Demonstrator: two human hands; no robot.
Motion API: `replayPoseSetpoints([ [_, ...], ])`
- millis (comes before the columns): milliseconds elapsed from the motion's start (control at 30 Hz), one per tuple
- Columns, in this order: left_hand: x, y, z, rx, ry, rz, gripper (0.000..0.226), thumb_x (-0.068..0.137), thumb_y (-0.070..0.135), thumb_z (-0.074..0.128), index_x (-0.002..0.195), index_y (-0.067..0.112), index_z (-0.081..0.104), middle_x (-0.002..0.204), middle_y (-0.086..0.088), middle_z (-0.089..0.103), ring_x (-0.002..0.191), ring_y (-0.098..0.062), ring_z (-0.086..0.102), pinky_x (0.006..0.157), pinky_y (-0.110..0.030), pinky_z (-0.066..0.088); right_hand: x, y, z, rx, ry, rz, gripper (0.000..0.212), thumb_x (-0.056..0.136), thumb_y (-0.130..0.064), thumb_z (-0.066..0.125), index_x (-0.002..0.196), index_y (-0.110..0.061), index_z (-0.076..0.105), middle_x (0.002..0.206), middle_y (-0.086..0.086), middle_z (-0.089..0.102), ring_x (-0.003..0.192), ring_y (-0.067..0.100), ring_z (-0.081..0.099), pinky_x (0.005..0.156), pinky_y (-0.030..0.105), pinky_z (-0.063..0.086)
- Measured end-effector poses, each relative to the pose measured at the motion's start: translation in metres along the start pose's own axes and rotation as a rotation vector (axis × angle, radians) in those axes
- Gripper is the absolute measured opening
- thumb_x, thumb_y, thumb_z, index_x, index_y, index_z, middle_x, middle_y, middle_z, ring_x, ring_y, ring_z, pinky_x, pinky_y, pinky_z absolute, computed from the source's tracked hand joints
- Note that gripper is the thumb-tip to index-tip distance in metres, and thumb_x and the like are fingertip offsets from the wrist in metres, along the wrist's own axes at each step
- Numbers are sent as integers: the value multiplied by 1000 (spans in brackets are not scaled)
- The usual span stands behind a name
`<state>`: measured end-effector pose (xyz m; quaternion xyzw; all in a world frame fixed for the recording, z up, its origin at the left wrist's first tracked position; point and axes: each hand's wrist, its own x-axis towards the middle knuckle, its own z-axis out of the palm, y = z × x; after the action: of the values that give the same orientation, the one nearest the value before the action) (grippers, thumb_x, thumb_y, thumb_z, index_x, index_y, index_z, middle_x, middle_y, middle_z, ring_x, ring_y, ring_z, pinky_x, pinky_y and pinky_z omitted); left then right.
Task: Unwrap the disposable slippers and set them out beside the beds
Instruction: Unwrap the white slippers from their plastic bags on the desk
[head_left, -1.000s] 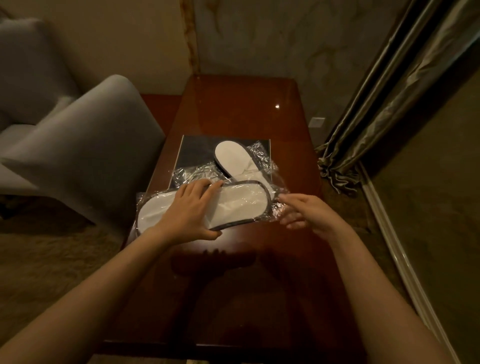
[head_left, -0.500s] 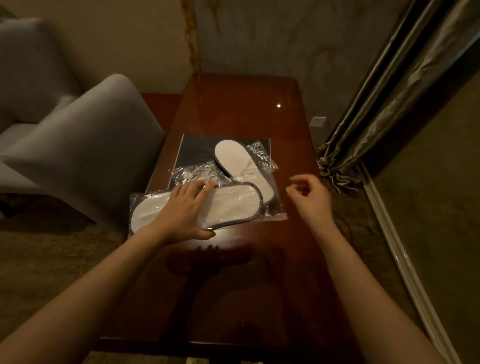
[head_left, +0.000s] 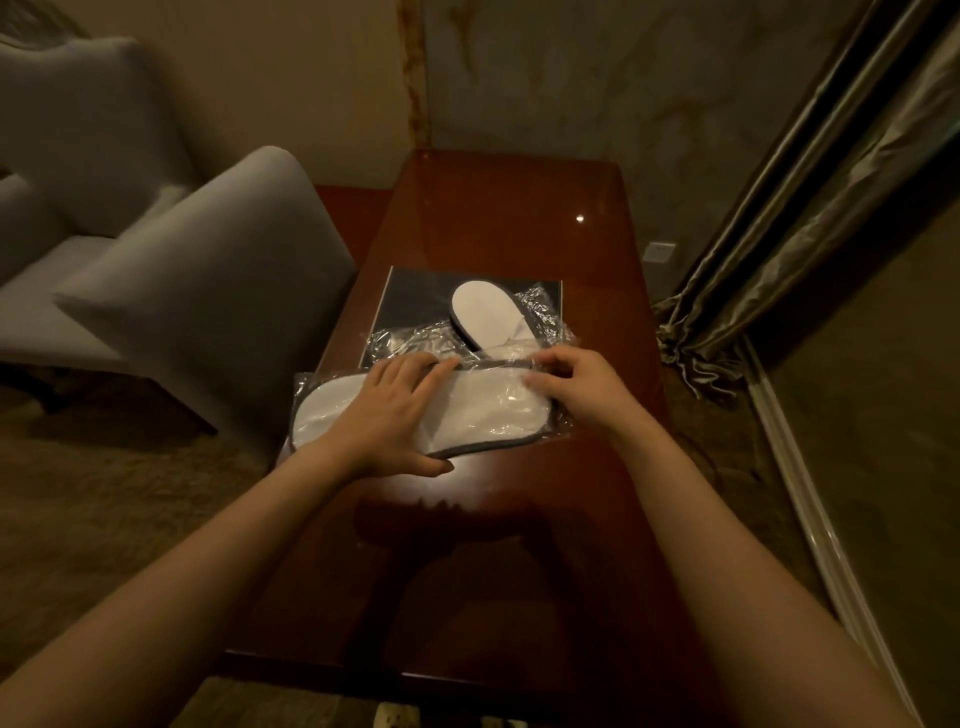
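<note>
Two packs of white disposable slippers lie at the centre of the frame, each in its own clear plastic wrapper. The near slipper pack (head_left: 488, 415) lies crosswise, its white sole edged in grey, still sealed inside its wrapper (head_left: 558, 426), whose crinkled edge sticks out at the right. The far slipper pack (head_left: 485, 317) lies just above it, angled toward the upper left, in a second wrapper (head_left: 545, 314) that rests partly on a dark flat mat (head_left: 410, 296). One left hand (head_left: 395, 410) lies flat and open on the middle of the near pack, fingers spread and pressing it down, thumb at the lower edge. One right hand (head_left: 576, 384) is over the pack's right end, fingers curled with their tips together at the upper edge of the plastic; whether they have pinched the film cannot be told. Everything sits on a glossy reddish-brown wooden table (head_left: 509, 545) that runs from the bottom centre to the upper centre, with a bright glare spot below the hands. One grey upholstered armchair (head_left: 171, 275) fills the left side, a heavy folded curtain (head_left: 810, 208) hangs at the right, a marbled wall (head_left: 571, 78) closes the top, and brown carpet (head_left: 104, 493) covers the floor at lower left.
</note>
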<state>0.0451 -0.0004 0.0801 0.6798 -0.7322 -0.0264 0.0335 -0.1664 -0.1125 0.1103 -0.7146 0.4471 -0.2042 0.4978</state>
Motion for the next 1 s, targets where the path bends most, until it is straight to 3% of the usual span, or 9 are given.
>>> replayPoseSetpoints([
  [133, -6, -13, 1, 9, -69, -6, 121, 55, 74, 61, 149, 23, 3, 152, -7, 18, 139, -28, 17, 117, -40, 11, -4, 12, -12, 100, 11, 62, 31, 84, -8, 65, 115, -4, 62, 89, -1, 61, 77, 10, 57, 59, 14, 49],
  [267, -10, -12, 2, 22, -75, 50, 122, 54, 74, 59, 149, 22, 4, 151, -8, 20, 139, -28, 17, 117, -41, 8, -7, 18, -29, -45, -137, 93, 22, 84, -15, 66, 105, -13, 62, 86, 1, 59, 70, 8, 55, 52, 12, 45],
  [367, -10, -3, 2, 31, -48, 129, 121, 55, 74, 61, 149, 23, 5, 150, -8, 21, 138, -25, 16, 115, -35, 2, -3, 10, -37, -267, -339, 45, 20, 84, -30, 66, 101, -21, 65, 91, -4, 63, 81, 8, 59, 64, 17, 47],
  [433, -7, 5, 3, 16, -21, 177, 120, 55, 72, 63, 149, 22, 8, 149, -9, 24, 137, -25, 17, 111, -30, -1, 3, 3, -33, -436, -445, 5, 28, 83, -40, 64, 102, -20, 69, 99, 2, 68, 90, 17, 62, 76, 29, 48],
  [467, -4, 9, 3, 11, -12, 188, 120, 54, 71, 64, 149, 22, 8, 148, -10, 24, 137, -25, 17, 110, -29, -2, 6, 0, -28, -492, -469, -9, 32, 83, -43, 63, 101, -17, 69, 98, 6, 69, 88, 21, 62, 74, 31, 47],
  [533, 0, 10, 5, 7, -14, 188, 120, 55, 70, 65, 149, 23, 8, 149, -10, 24, 137, -25, 16, 110, -29, -3, 10, -4, -19, -501, -464, -29, 32, 84, -41, 63, 98, -13, 70, 89, 6, 68, 78, 20, 60, 68, 30, 44],
  [633, 4, 0, 11, -26, -72, 157, 121, 57, 71, 65, 149, 25, 2, 152, -8, 18, 141, -25, 12, 114, -34, 1, 13, -3, -15, -376, -436, -34, 20, 84, -35, 65, 92, -17, 70, 80, -6, 64, 72, 10, 59, 62, 22, 44],
  [767, 11, -13, 18, -62, -121, 135, 123, 57, 72, 64, 149, 27, -5, 155, -4, 9, 143, -25, 6, 113, -36, 1, 14, 3, -22, -332, -377, -35, 28, 84, -32, 65, 100, -10, 70, 98, 13, 69, 89, 29, 64, 71, 34, 49],
  [1000, 27, -27, 33, -161, -141, 87, 125, 56, 74, 64, 143, 38, -19, 158, 3, -4, 144, -24, 2, 114, -42, 6, 14, 7, -56, -222, -249, 25, 8, 80, -27, 71, 82, -19, 73, 75, -4, 70, 61, 6, 63, 48, 7, 47],
])
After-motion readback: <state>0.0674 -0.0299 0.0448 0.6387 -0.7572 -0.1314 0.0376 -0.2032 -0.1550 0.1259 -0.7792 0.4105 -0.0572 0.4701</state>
